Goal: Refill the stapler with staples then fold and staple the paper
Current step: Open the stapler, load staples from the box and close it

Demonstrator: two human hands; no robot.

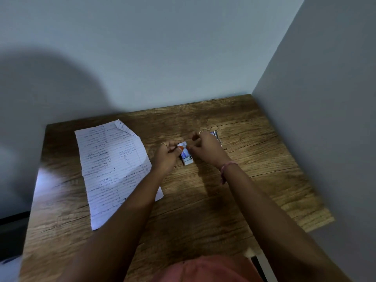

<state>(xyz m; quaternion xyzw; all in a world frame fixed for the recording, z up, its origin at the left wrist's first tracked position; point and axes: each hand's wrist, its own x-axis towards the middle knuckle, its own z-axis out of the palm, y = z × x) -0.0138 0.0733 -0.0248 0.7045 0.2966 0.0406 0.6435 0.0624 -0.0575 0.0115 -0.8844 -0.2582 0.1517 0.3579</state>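
A small blue-and-white staple box (186,156) lies on the wooden table (234,192) with its inner tray slid partly out toward me. My left hand (165,157) pinches the box's far left corner. My right hand (206,148) hovers over the box's far end with fingertips pinched together; whether it holds staples is too small to tell. Behind my right hand, a silvery-blue stapler (215,135) shows only partly. A lined, handwritten sheet of paper (113,167) lies flat to the left, one top corner folded over.
The table stands in a corner, with a grey wall (325,98) close on the right and another behind. The table's left edge drops off near a dark object (12,224). My pink clothing (203,269) is at the near edge.
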